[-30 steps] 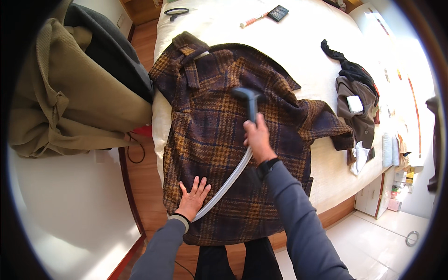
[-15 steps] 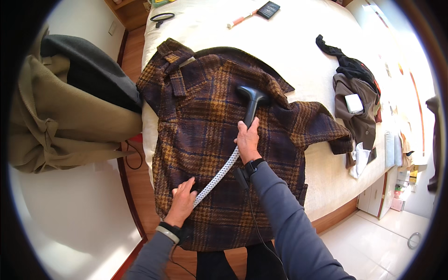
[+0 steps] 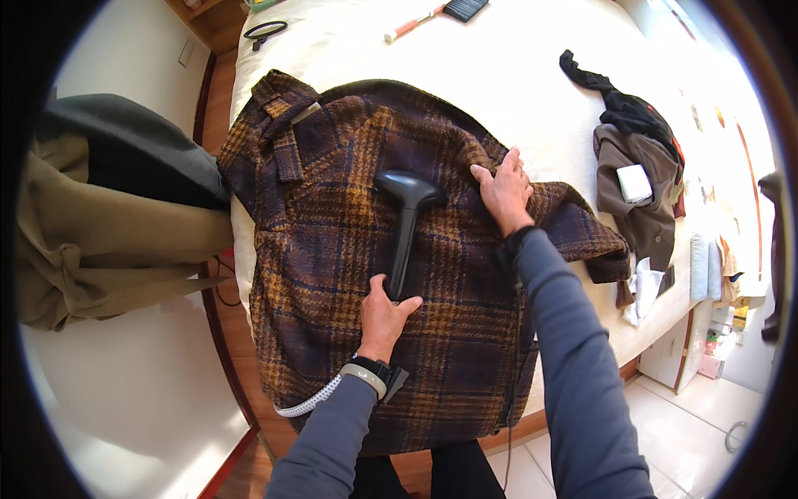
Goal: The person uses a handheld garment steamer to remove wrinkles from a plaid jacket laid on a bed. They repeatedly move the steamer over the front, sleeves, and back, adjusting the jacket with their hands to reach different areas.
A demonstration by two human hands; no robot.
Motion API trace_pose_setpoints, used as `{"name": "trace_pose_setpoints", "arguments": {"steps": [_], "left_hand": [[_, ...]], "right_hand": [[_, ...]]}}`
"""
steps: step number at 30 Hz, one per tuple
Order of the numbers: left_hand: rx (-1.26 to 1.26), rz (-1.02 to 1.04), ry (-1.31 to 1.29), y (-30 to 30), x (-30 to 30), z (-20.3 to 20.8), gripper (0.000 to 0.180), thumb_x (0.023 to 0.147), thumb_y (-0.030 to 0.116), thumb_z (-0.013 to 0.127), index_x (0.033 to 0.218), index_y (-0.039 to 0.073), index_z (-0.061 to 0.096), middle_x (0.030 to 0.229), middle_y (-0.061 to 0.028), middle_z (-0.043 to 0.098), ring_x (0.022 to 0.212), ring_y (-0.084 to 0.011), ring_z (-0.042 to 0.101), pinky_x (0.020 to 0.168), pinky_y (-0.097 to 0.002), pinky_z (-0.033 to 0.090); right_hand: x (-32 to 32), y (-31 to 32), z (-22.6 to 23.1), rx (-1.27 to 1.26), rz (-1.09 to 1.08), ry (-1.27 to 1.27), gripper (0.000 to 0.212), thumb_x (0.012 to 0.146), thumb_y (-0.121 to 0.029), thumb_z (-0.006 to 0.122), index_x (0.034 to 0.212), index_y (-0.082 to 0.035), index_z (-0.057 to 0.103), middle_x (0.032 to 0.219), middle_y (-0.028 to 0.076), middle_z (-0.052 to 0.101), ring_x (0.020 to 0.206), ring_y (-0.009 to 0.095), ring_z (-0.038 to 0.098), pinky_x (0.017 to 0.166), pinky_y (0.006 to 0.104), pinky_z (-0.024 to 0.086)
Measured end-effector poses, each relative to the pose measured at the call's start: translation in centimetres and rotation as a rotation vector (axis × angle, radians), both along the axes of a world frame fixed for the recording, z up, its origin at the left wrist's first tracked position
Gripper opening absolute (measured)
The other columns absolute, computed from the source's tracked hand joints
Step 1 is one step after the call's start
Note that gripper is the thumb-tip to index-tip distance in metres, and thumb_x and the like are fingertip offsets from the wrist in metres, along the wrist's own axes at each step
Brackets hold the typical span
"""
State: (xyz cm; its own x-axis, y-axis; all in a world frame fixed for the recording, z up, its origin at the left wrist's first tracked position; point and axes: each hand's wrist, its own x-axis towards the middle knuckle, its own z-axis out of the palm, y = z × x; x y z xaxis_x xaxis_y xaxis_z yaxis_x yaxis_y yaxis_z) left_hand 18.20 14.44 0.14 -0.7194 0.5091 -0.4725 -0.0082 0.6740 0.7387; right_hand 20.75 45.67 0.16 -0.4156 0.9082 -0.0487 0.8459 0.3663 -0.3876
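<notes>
A brown and navy plaid coat (image 3: pixel 324 258) is spread over the near side of the bed, its sleeve reaching right. My left hand (image 3: pixel 385 320) is closed round the lower handle of a black garment steamer (image 3: pixel 404 229), whose wide head rests on or just over the middle of the coat. Its white-flecked hose (image 3: pixel 309 404) shows left of my left forearm, partly hidden under it. At the coat's right side, near the top of the sleeve, my right hand (image 3: pixel 505 191) lies on the cloth with fingers spread.
White bedding (image 3: pixel 465 75) reaches beyond the coat. At the far edge lies a black-headed brush (image 3: pixel 465 8) with a pink handle, and a black loop (image 3: pixel 266 32). Dark clothes (image 3: pixel 636 170) lie on the right. A beige garment (image 3: pixel 125 241) and a grey one hang at left.
The steamer has passed from my right hand to my left and sits further left and lower. My right hand has moved up and right onto the coat. The view has shifted slightly.
</notes>
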Motion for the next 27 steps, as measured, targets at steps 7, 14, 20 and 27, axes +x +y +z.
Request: {"name": "trace_pose_setpoints", "arguments": {"steps": [7,14,20,27], "left_hand": [[0.184,0.094,0.052,0.9,-1.2,1.4,0.039,0.092,0.027,0.081,0.108,-0.003,0.062,0.081,-0.0174,0.071,0.071,-0.0310,0.070,0.064,-0.0439,0.053],[0.041,0.005,0.108,-2.9,0.2,1.3,0.041,0.092,0.025,0.079,0.117,-0.003,0.060,0.089,-0.0249,0.072,0.082,-0.0415,0.073,0.071,-0.0479,0.055],[0.110,-0.002,0.125,4.0,-3.9,-1.0,0.038,0.095,0.024,0.077,0.115,-0.002,0.059,0.088,-0.0246,0.072,0.082,-0.0425,0.073,0.072,-0.0492,0.055],[0.027,-0.019,0.295,9.4,-8.6,-0.7,0.037,0.095,0.027,0.076,0.108,-0.004,0.060,0.087,-0.0239,0.071,0.078,-0.0373,0.069,0.072,-0.0471,0.054]], "right_hand": [[2.3,3.8,-3.2,0.485,0.378,0.186,0.038,0.093,-0.006,0.065,0.128,-0.020,0.070,0.101,0.010,0.066,0.099,0.033,0.065,0.088,0.0465,0.047],[5.0,4.5,-8.1,0.385,0.050,-0.127,0.051,0.102,-0.010,0.057,0.149,-0.031,0.058,0.117,0.010,0.059,0.112,0.032,0.060,0.091,0.0511,0.047],[5.5,4.6,-9.6,0.388,0.082,-0.115,0.058,0.099,-0.003,0.060,0.150,-0.030,0.057,0.115,0.011,0.056,0.111,0.031,0.057,0.091,0.0497,0.044],[5.4,4.6,-9.3,0.388,0.105,-0.062,0.059,0.093,-0.001,0.063,0.147,-0.027,0.058,0.113,0.012,0.057,0.111,0.031,0.056,0.092,0.0483,0.042]]}}
